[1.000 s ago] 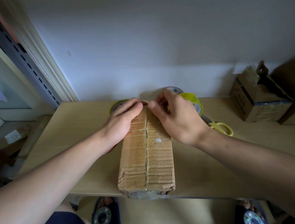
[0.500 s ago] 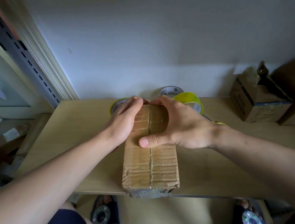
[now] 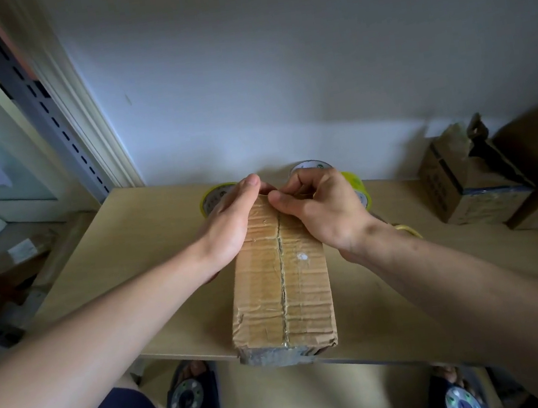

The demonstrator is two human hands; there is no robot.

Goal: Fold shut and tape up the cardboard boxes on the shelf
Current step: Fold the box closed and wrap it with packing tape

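Observation:
A long, creased cardboard box (image 3: 283, 291) lies lengthwise on the wooden shelf (image 3: 135, 243), its flaps folded shut along a middle seam and its near end over the shelf's front edge. My left hand (image 3: 229, 226) rests flat on the box's far left side, thumb up at the far end. My right hand (image 3: 321, 206) is curled at the far right corner, its thumb and fingertips pressing near the seam. Whether tape is under the fingers I cannot tell. Yellow-rimmed tape rolls (image 3: 358, 187) sit behind the hands, partly hidden.
A second roll (image 3: 213, 196) peeks out left of my left hand. Yellow scissor handles (image 3: 409, 229) show behind my right wrist. Two more cardboard boxes (image 3: 469, 186) stand at the shelf's right end. A wall backs the shelf; a metal upright (image 3: 39, 101) rises at left.
My right hand lifted off the top of the box, where it lay spread, and curled up at the far right corner. My left hand stayed on the far left side.

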